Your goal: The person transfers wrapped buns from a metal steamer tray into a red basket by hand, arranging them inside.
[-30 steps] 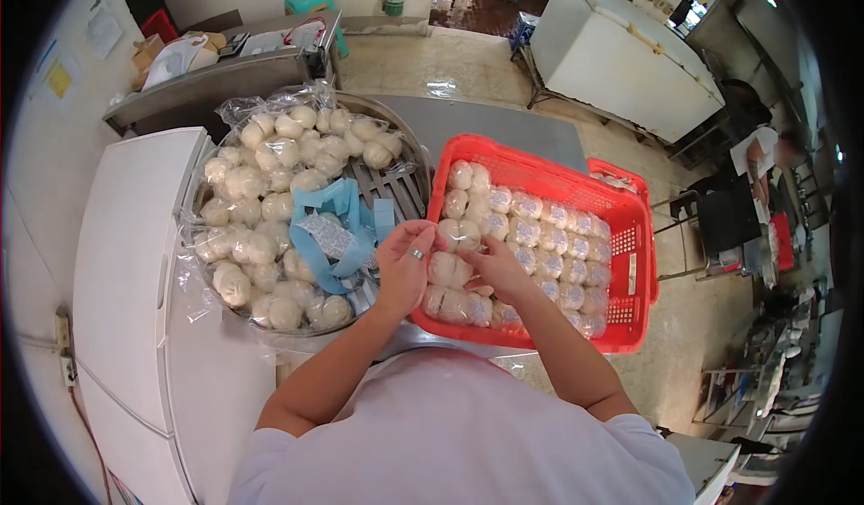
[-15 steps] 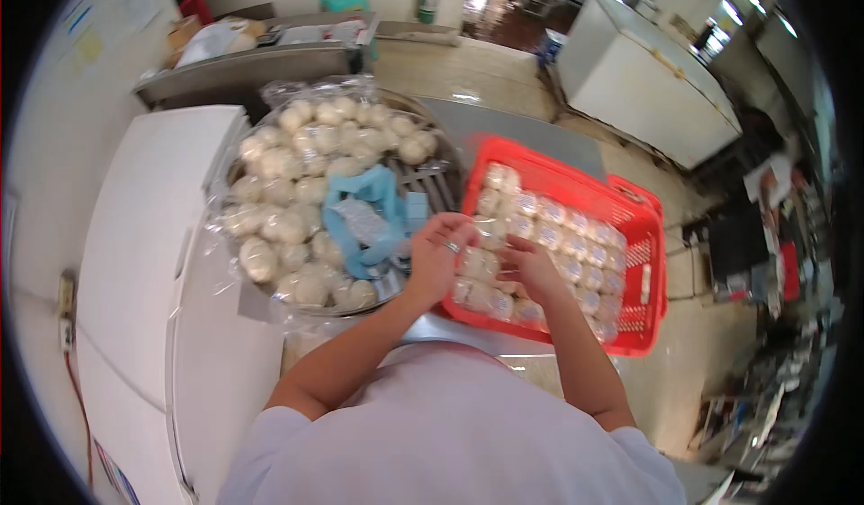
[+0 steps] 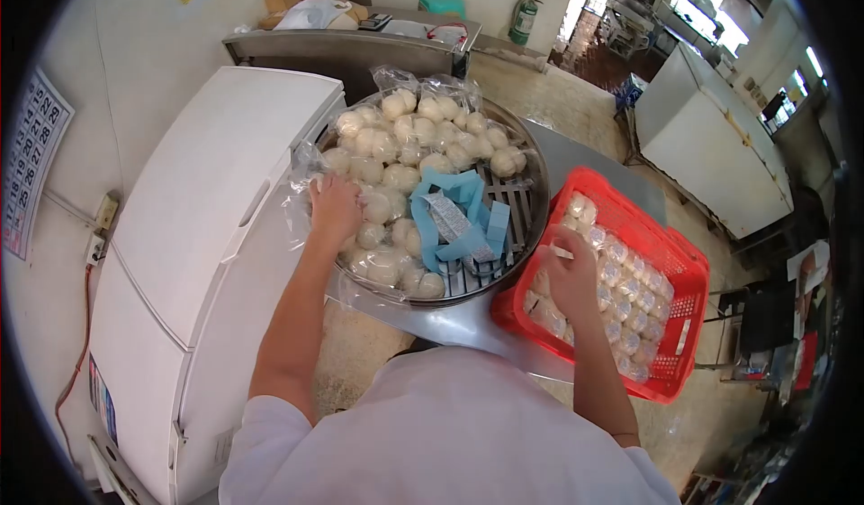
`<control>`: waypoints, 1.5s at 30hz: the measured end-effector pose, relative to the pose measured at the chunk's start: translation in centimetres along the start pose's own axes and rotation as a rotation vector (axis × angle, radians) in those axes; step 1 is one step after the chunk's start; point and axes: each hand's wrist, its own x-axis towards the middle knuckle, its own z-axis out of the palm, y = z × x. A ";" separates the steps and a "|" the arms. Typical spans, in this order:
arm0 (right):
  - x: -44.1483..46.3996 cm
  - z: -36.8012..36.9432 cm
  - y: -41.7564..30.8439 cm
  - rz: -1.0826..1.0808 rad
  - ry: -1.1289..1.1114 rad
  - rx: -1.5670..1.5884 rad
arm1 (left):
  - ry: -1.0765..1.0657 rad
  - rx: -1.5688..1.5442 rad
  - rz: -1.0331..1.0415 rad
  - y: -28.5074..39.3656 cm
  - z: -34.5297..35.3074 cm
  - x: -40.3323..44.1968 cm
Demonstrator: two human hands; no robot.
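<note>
Hands well apart, you work over a grey metal table (image 3: 423, 325), your left hand (image 3: 337, 206) among pale, round balls wrapped in clear plastic (image 3: 400, 177) and your right hand (image 3: 572, 266) over the near left part of a rectangular red plastic basket (image 3: 589, 178). The fingers of your left hand curl down on the wrapped balls at the left side of a wide, round metal tray (image 3: 540, 185); whether they are clamped on one cannot be told. Your right hand is bent, with a small whitish piece showing at its fingers, though its grip is unclear. The wrapped balls crowd the tray's left and far sides, some of their loose plastic spilling over the rim. On the tray's bare slats, to the right of the balls, lies a looped light-blue strip (image 3: 423, 235) around a greyish-white printed piece (image 3: 448, 217). Just beside the tray, the basket holds rows of pale packs with small printed labels (image 3: 630, 286), which leave its far right end uncovered. A tall white appliance (image 3: 216, 190) stands at your left, and a green fire extinguisher (image 3: 524, 21) stands by the far wall.
</note>
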 end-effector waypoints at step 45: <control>-4.3 -12.4 6.2 0.187 -0.188 -0.247 | -0.970 -1.244 0.081 32.0 -1.4 -5.5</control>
